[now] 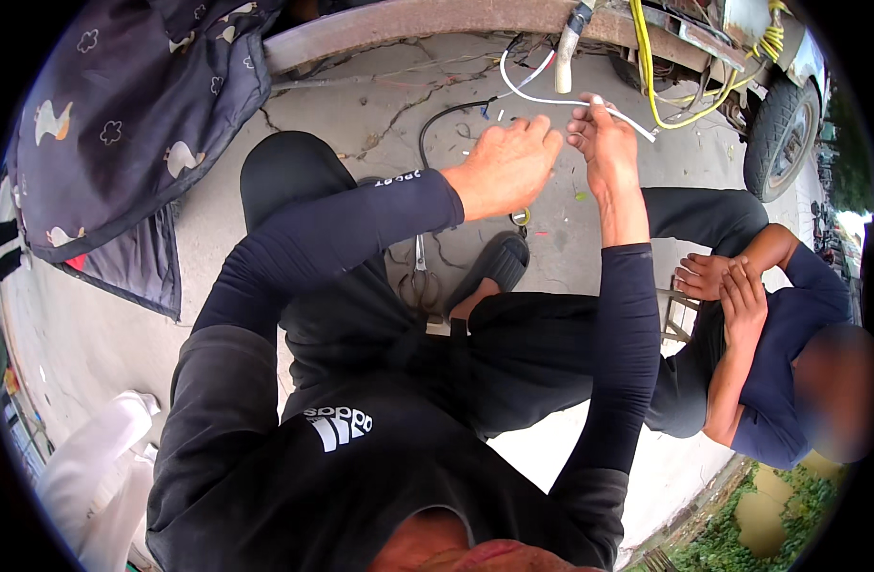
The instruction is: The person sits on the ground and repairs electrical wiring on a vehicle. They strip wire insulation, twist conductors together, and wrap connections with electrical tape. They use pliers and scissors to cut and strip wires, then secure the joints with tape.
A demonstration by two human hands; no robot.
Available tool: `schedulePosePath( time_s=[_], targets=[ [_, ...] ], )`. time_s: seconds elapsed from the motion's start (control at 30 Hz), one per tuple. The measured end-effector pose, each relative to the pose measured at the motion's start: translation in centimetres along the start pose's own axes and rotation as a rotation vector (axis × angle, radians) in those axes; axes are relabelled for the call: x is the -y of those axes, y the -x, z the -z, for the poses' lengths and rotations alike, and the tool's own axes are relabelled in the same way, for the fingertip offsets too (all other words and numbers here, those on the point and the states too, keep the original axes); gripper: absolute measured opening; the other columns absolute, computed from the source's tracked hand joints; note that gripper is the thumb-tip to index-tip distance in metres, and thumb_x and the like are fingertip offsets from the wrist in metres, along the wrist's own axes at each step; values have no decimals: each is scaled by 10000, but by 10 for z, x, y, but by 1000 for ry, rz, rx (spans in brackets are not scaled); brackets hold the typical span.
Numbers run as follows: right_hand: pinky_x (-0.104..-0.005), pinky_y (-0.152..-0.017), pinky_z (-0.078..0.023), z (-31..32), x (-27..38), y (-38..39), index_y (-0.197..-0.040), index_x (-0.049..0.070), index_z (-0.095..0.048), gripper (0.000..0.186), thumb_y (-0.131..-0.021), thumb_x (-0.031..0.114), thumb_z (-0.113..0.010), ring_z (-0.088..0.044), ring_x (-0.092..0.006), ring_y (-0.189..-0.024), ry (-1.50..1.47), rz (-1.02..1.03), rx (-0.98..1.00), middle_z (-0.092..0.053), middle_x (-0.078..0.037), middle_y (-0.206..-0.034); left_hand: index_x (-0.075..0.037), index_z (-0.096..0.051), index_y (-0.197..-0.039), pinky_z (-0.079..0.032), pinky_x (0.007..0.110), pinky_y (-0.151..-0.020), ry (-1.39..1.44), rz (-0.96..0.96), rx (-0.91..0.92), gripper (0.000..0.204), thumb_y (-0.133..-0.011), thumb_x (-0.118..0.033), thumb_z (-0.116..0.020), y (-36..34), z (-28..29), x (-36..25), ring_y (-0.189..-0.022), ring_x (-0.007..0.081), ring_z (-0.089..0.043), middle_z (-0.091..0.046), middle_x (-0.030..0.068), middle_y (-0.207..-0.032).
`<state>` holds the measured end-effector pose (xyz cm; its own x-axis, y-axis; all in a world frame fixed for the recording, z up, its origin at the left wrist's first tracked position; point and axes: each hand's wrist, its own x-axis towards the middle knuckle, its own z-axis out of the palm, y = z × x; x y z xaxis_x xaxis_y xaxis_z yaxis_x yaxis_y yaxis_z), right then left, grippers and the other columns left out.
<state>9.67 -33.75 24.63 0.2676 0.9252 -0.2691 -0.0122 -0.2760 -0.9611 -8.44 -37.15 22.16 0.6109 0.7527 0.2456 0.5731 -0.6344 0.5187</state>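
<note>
A thin white cable [537, 96] curves down from under a rusty metal beam [399, 36]. My right hand [605, 143] pinches it between thumb and fingers, and its free end sticks out to the right. Close by on the left, my left hand [509, 164] is closed with curled fingers; whatever lies inside the grip is hidden. A black cable [447, 112] loops on the ground beyond my left hand and meets white wire near the beam. Below that hand, scissors [419, 276] lie beside my sandalled foot [485, 276].
A seated person [732, 315] with folded arms is close on my right. Yellow cable [647, 57] hangs from a vehicle with a black tyre [780, 133]. A dark patterned cover [142, 124] drapes at the left. A small yellow ring [521, 217] and scraps lie on cracked concrete.
</note>
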Motion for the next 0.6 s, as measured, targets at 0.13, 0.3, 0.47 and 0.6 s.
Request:
schedulePosePath(
  time_s=[0.13,0.3,0.47,0.6],
  targets=[
    [-322,-656,-534,-2,11,-50,-1178,-16,-598,271,-1063,215,-515,-646,-180,-777,26,-34,-88,-658,-97,-952,6,-641,-1100,-553,503,-799,-11,96,218,295,-925,-231,-655,-6,-14,47,-968,381,-676,-631,195,-1083],
    [-318,-679,-539,1,11,-74,-1195,-19,-588,289,-1066,229,-517,-655,-191,-806,66,-52,-11,-670,-111,-976,-20,-604,-1212,-525,537,-897,55,522,6,328,-966,-237,-604,-69,-47,146,-1117,407,-645,-634,223,-1238],
    [-322,-719,-550,13,14,-88,-1214,-36,-577,313,-1074,230,-492,-660,-196,-849,16,-22,-11,-681,-128,-1001,-42,-601,-1309,-580,433,-780,411,544,-78,389,-983,-253,-588,-132,-72,191,-975,277,-716,-693,156,-1181],
    [-321,-723,-553,37,9,-97,-1220,-42,-578,329,-1081,237,-475,-660,-193,-848,28,-40,-15,-690,-132,-1000,-32,-638,-1264,-574,334,-646,669,603,-1,374,-985,-278,-602,-155,-83,175,-800,164,-714,-720,90,-1065]
  ],
)
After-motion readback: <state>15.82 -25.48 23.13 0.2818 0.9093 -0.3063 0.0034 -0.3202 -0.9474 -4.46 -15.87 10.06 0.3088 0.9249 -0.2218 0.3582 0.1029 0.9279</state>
